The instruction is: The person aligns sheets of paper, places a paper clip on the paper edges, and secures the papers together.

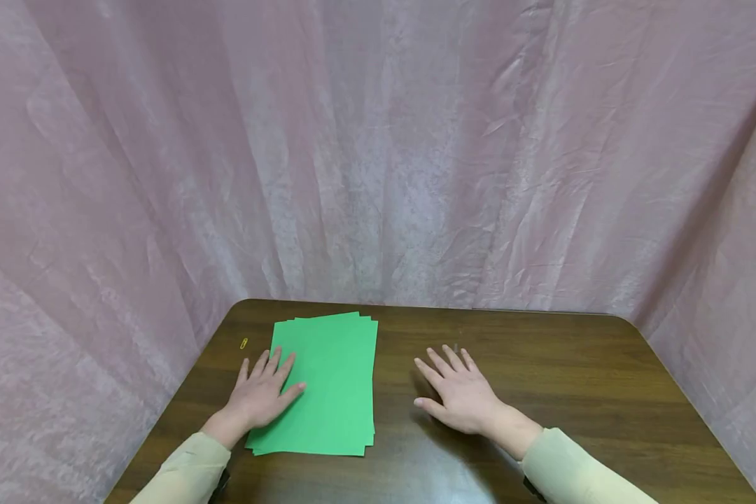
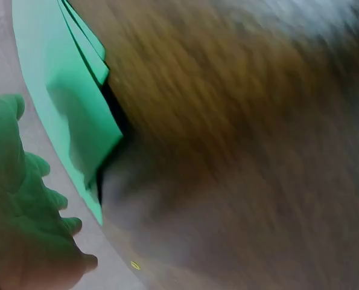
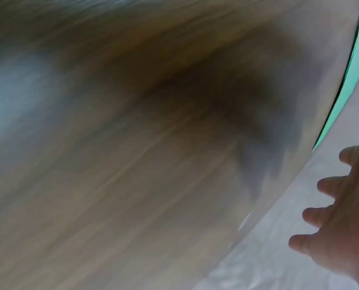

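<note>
A loose stack of green paper sheets (image 1: 330,392) lies on the left half of the brown wooden table, its edges slightly out of line. Fingers spread, my left hand (image 1: 258,399) is over the stack's left edge; in the left wrist view the hand (image 2: 22,205) is raised above the paper (image 2: 76,109), casting a shadow on it. To the right of the sheets, my right hand (image 1: 463,399) hovers palm down over bare wood, fingers apart. The right wrist view has that hand (image 3: 345,217) holding nothing, with a strip of green paper (image 3: 346,84) beyond.
A small yellow paper clip (image 1: 243,344) lies on the table left of the sheets, also visible in the left wrist view as a yellow clip (image 2: 135,265). A small, indistinct object (image 1: 456,347) is just behind the right fingertips. Pink curtains (image 1: 378,154) hang around the table (image 1: 573,378).
</note>
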Tool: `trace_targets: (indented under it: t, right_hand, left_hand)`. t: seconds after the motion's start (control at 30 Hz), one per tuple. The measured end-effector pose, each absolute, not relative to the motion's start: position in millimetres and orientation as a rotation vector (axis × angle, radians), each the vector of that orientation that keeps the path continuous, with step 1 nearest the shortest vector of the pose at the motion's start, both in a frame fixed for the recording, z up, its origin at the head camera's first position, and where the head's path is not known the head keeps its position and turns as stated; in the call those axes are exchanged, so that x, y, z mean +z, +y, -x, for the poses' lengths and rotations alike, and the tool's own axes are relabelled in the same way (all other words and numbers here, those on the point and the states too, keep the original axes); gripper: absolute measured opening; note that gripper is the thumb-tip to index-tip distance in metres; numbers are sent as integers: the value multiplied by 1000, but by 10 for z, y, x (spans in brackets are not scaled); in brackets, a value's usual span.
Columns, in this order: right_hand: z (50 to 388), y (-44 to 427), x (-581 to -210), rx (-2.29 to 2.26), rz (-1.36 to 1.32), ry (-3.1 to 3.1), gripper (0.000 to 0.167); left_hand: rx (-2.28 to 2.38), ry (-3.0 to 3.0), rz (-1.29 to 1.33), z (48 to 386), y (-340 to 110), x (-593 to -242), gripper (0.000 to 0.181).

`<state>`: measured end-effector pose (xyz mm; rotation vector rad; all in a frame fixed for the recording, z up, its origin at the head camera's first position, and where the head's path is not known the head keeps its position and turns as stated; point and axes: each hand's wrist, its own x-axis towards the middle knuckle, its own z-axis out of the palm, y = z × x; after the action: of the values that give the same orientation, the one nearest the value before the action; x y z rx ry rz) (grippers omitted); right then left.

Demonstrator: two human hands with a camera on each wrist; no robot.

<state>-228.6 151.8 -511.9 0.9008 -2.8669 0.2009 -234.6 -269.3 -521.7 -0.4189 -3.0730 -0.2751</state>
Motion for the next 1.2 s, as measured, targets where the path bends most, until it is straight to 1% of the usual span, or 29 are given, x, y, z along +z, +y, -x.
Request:
trace_targets:
  t: [0.3, 0.53, 0.67, 0.9, 1.03, 1.2]
  right_hand:
    - [2377, 939, -5072, 204, -1114, -2882, 73]
    - [2429, 538, -5022, 114, -1133, -2953, 75]
    - [2459, 348, -5032, 79, -1118, -2975, 75]
    - [2519, 148, -5142, 18, -1102, -3014, 78]
    - [2532, 86, -5175, -33, -1099, -3021, 78]
    - [2537, 53, -5183, -73, -1088, -3036, 77]
  left_hand:
    - [-340, -3042, 578, 2540, -2938, -5330, 79]
    - [-328, -3086, 564, 2710, -2950, -5342, 78]
    - [-282, -3090, 568, 2805, -2984, -5411, 77]
    - [-250, -3121, 536, 2879, -2975, -5411, 73]
    - [-263, -3140, 529, 2870, -2933, -5389, 73]
    - [-235, -3130, 525, 2888, -2926, -5446, 69]
